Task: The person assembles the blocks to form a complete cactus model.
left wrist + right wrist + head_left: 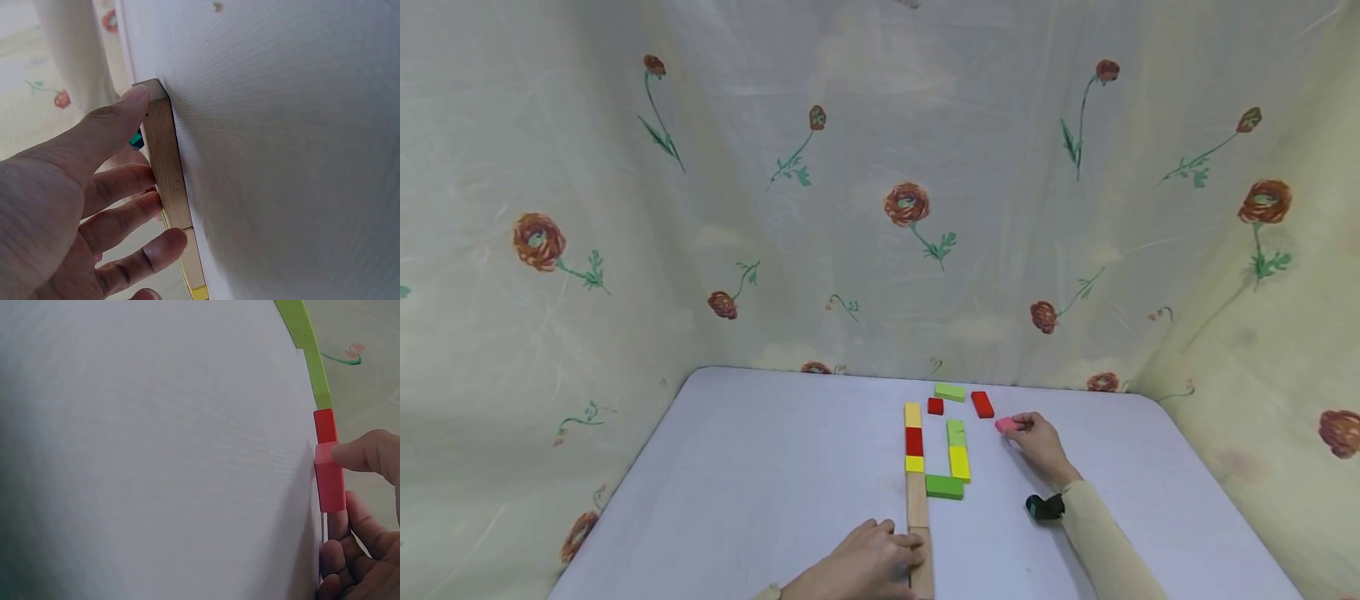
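In the head view, several coloured blocks form a tall left column and a broken right side. My left hand [874, 560] grips the nearest plain wooden block [164, 159], its thumb at the near end and fingers reaching over the top. A second wooden block [917, 500] continues the column, then yellow, a red block [913, 442] and pale yellow. Over on the right, my right hand [1041, 446] pinches a pink block [330, 478] between thumb and fingers. A red block [982, 405] lies just beyond it. Some left fingertips are hidden behind the wood.
A green block [944, 487] touches the column's right side. From it run a yellow block [959, 464] and a light green block [956, 432]. Farther back lie a small red block [936, 406] and another light green block [950, 392]. Floral cloth [865, 275] hangs behind the white table [775, 467].
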`<action>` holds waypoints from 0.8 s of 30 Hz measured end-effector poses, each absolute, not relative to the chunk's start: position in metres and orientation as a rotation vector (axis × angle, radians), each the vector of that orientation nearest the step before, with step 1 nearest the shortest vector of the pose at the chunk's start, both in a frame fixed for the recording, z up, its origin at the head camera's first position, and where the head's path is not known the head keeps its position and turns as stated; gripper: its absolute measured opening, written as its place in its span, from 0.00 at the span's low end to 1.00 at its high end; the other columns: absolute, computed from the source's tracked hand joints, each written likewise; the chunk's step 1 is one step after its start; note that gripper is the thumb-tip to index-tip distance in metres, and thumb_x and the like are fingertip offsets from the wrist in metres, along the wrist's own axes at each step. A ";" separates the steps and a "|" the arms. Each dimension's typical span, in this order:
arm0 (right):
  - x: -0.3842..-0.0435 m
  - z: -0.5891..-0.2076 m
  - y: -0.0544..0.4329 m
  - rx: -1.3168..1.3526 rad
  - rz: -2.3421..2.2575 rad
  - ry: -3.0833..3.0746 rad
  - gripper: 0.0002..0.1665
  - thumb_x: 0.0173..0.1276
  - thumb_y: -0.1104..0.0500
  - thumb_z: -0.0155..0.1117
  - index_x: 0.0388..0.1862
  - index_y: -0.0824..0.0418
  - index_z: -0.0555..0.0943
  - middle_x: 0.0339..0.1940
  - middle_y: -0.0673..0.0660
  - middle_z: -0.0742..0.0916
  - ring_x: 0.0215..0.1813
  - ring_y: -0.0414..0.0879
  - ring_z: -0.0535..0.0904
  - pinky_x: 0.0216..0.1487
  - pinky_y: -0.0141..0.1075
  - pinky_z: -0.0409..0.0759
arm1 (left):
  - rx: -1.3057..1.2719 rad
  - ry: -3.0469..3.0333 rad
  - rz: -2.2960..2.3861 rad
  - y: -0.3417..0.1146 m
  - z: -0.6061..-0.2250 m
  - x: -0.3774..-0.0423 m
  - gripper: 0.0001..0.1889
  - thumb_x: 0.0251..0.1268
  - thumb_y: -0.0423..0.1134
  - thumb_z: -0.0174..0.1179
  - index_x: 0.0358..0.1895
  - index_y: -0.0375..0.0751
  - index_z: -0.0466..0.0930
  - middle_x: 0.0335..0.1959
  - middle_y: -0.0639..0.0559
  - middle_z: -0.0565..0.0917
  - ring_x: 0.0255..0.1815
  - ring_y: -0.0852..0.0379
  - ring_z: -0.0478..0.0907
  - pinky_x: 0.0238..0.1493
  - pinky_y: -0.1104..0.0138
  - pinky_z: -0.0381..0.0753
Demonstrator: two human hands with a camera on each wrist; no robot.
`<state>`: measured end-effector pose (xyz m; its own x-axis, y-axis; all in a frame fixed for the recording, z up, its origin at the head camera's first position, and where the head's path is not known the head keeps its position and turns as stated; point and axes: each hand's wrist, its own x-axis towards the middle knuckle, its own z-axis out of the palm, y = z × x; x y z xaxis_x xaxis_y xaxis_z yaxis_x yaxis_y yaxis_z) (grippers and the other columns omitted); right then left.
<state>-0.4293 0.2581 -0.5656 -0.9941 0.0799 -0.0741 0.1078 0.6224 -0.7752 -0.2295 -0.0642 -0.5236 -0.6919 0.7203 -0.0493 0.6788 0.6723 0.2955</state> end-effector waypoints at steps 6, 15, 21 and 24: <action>-0.428 -0.561 0.255 0.155 -1.358 2.791 0.27 0.63 0.51 0.60 0.55 0.65 0.69 0.51 0.63 0.76 0.48 0.53 0.70 0.47 0.41 0.74 | 1.155 2.733 0.387 -0.066 -0.525 -0.230 0.25 0.47 0.61 0.62 0.51 0.61 0.79 0.53 0.67 0.77 0.36 0.69 0.70 0.35 0.70 0.70; -0.430 -0.560 0.244 0.168 -1.366 2.797 0.27 0.63 0.49 0.60 0.56 0.61 0.70 0.51 0.61 0.77 0.46 0.52 0.71 0.44 0.38 0.74 | 1.186 2.750 0.400 -0.067 -0.526 -0.229 0.25 0.47 0.62 0.60 0.51 0.60 0.79 0.54 0.66 0.77 0.34 0.70 0.69 0.31 0.74 0.66; -0.438 -0.554 0.233 0.121 -1.357 2.830 0.26 0.62 0.48 0.61 0.55 0.58 0.72 0.51 0.59 0.77 0.46 0.51 0.69 0.42 0.36 0.71 | 1.198 2.762 0.385 -0.066 -0.526 -0.228 0.25 0.48 0.62 0.60 0.51 0.60 0.79 0.54 0.66 0.77 0.34 0.70 0.68 0.30 0.76 0.63; -0.443 -0.549 0.226 0.080 -1.341 2.855 0.26 0.62 0.48 0.61 0.55 0.58 0.73 0.51 0.59 0.77 0.45 0.51 0.68 0.41 0.35 0.70 | 1.181 2.747 0.395 -0.066 -0.526 -0.228 0.25 0.48 0.62 0.61 0.51 0.60 0.79 0.54 0.66 0.77 0.33 0.70 0.68 0.30 0.75 0.64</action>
